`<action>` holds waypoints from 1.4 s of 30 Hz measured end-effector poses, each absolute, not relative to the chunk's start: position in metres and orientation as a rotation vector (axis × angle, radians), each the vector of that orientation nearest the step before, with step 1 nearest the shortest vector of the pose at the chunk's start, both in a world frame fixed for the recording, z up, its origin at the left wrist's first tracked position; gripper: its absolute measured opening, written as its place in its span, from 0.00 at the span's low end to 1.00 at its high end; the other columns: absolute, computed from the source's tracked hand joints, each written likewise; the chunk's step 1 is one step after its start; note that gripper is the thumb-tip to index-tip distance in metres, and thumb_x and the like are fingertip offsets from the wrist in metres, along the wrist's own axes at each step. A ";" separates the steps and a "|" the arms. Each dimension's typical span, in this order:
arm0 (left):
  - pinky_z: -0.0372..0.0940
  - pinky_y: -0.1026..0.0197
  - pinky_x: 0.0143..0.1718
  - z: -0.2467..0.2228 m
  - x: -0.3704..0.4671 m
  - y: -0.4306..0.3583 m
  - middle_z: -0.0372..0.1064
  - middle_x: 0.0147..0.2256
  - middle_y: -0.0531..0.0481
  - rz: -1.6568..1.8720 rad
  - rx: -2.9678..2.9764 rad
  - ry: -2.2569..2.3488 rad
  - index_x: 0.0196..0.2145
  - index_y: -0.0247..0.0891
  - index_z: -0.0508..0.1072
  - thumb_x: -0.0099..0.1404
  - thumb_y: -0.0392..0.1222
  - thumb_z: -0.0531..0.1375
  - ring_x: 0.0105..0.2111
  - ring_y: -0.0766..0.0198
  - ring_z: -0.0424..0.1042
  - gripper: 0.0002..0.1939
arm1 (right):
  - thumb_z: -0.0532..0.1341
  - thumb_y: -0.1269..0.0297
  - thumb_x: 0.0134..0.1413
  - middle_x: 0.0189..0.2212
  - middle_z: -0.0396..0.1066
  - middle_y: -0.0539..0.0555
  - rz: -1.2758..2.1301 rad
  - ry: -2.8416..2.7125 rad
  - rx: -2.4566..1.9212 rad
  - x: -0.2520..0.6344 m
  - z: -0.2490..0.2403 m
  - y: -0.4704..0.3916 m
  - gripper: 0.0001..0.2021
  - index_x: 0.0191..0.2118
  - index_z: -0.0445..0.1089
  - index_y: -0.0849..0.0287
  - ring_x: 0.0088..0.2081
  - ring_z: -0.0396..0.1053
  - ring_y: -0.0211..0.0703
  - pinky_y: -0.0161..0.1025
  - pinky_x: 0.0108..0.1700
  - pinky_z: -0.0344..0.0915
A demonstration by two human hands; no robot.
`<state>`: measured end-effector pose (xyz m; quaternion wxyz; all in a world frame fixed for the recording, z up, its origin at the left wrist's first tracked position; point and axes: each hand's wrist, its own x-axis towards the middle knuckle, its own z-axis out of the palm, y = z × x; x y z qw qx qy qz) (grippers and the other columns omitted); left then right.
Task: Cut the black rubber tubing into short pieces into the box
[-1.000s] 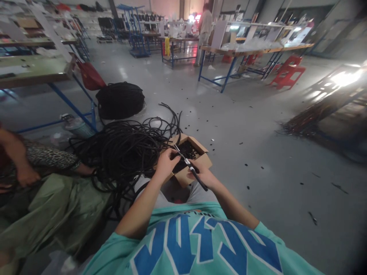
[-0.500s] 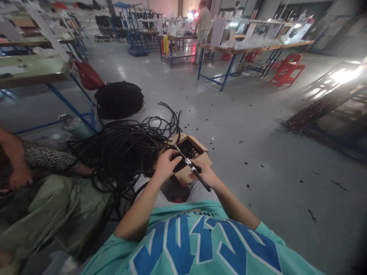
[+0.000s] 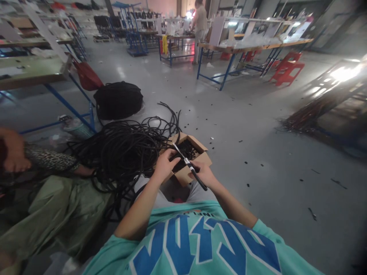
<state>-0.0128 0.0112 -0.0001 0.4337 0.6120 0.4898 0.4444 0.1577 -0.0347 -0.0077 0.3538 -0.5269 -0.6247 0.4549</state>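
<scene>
Gripping black-handled tool (image 3: 187,161) in right hand (image 3: 203,174), with fingers closed round the dark handle just below its white wrap. Pointing the metal end toward 11 o'clock, above cardboard box (image 3: 204,158) with flaps spread. Holding left hand (image 3: 165,165) at 9 o'clock of the tool, with thumb and forefinger bent in close to the metal end; cannot tell whether clenched on something, too small and dark there. Note loose black pieces (image 3: 189,148) inside the box, under the hands. See big tangle of black cord (image 3: 123,147) on grey floor (image 3: 263,126) between 9 and 10 o'clock, running up to the box, with rounded black bundle (image 3: 118,100) beyond at 10 o'clock. Log co-worker's hand (image 3: 17,162) at 9 o'clock, next to leopard-print cloth (image 3: 51,158). Also spot black scraps (image 3: 246,163) scattered from 1 to 4 o'clock, red stool (image 3: 285,68) between 1 and 2 o'clock, long surface (image 3: 218,49) on blue legs at 1 o'clock, standing person (image 3: 200,26) at 12 o'clock. Wearing turquoise shirt (image 3: 200,236).
</scene>
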 end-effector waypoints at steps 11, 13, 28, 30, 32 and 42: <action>0.57 0.66 0.23 0.010 -0.014 0.006 0.65 0.19 0.54 0.975 1.530 1.237 0.33 0.36 0.74 0.51 0.38 0.59 0.18 0.69 0.62 0.10 | 0.60 0.70 0.33 0.33 0.67 0.51 1.237 -1.691 -1.268 0.167 0.000 -0.026 0.28 0.48 0.66 0.59 0.36 0.63 0.43 0.39 0.40 0.59; 0.55 0.66 0.21 0.012 -0.013 0.006 0.64 0.19 0.54 0.979 1.470 1.188 0.33 0.35 0.73 0.52 0.39 0.58 0.17 0.71 0.60 0.10 | 0.60 0.70 0.34 0.33 0.68 0.51 1.213 -1.721 -1.251 0.169 0.002 -0.025 0.26 0.46 0.68 0.59 0.36 0.63 0.43 0.39 0.40 0.59; 0.47 0.69 0.16 -0.002 -0.012 0.030 0.59 0.16 0.55 0.946 1.277 1.204 0.20 0.34 0.66 0.55 0.43 0.57 0.14 0.75 0.56 0.11 | 0.58 0.71 0.33 0.21 0.62 0.46 1.261 -1.645 -1.328 0.165 -0.017 -0.008 0.13 0.31 0.71 0.61 0.25 0.57 0.34 0.32 0.29 0.54; 0.44 0.69 0.14 0.000 -0.012 0.027 0.58 0.16 0.56 0.940 1.216 1.187 0.22 0.34 0.66 0.56 0.46 0.56 0.12 0.76 0.53 0.13 | 0.59 0.71 0.33 0.22 0.63 0.46 1.312 -1.638 -1.310 0.165 -0.020 -0.005 0.15 0.34 0.71 0.61 0.25 0.58 0.34 0.32 0.29 0.55; 0.43 0.69 0.14 0.001 -0.011 0.025 0.57 0.15 0.56 0.917 1.147 1.101 0.24 0.33 0.67 0.56 0.50 0.56 0.12 0.77 0.51 0.15 | 0.61 0.70 0.32 0.23 0.64 0.46 1.375 -1.619 -1.283 0.165 -0.023 -0.002 0.20 0.40 0.70 0.60 0.26 0.59 0.36 0.33 0.30 0.56; 0.42 0.70 0.12 -0.013 -0.023 0.036 0.54 0.14 0.57 0.753 0.896 0.845 0.25 0.32 0.66 0.50 0.54 0.61 0.10 0.77 0.50 0.19 | 0.62 0.69 0.30 0.23 0.65 0.47 1.449 -1.547 -1.261 0.163 -0.028 0.005 0.21 0.39 0.71 0.60 0.27 0.61 0.37 0.34 0.31 0.58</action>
